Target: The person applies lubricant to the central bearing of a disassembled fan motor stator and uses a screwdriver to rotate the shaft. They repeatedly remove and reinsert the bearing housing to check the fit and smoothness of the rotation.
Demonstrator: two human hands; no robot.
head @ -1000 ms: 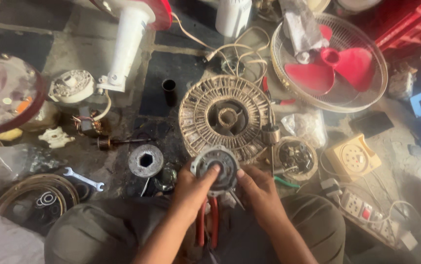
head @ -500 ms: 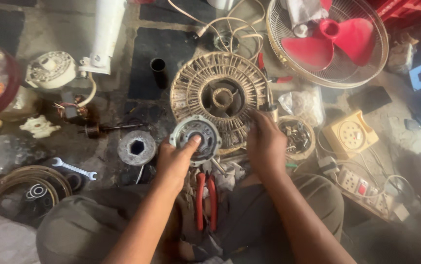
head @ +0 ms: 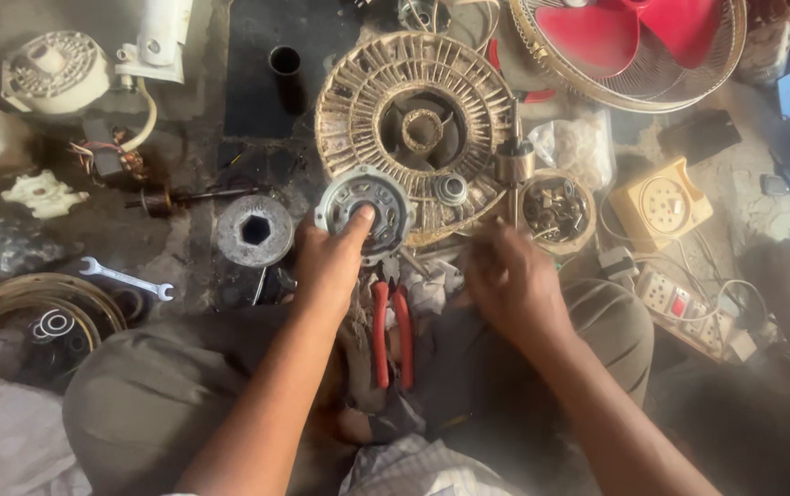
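Since half a second ago the right hand (head: 514, 285) has dropped from the dusty fan grille (head: 413, 124) toward the lap; it is blurred, so its grip cannot be told. Left hand (head: 330, 262) presses fingertips on the round motor cover (head: 363, 207), not clamped. Red-handled pliers (head: 392, 331) lie between the knees, jaws hidden. Beside the grille, a small bowl (head: 555, 211) holds indistinct hardware.

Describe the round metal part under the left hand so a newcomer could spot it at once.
Start at the big dusty ribbed disc at top centre. At its lower left edge lies the grey motor end cover, with the left hand on it. Unlike the plain stator ring beside it, it has cut-out windows.
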